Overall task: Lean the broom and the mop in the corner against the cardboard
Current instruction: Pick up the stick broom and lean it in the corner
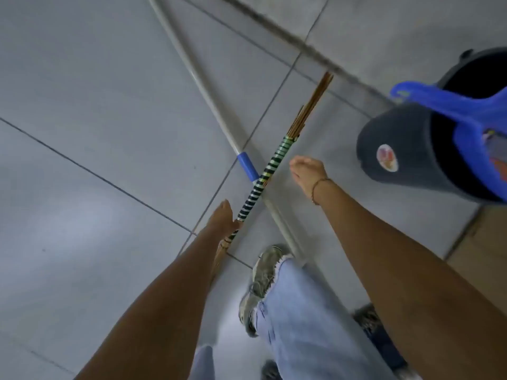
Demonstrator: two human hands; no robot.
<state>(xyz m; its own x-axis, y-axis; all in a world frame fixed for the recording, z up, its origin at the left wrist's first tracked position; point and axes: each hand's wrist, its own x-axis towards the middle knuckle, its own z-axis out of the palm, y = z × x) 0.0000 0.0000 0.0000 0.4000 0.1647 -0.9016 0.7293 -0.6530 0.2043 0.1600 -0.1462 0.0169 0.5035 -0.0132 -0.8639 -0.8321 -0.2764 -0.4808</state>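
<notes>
One broom (pixel 270 165), one mop (pixel 208 102), two hands.

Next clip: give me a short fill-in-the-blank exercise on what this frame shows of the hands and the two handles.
1. The left hand grips the striped handle of the ____.
2. The right hand holds ____.
3. The mop pole carries a sleeve coloured ____.
4. The two handles ____ each other on the tiled floor.

Missing words: broom; nothing; blue; cross
</notes>
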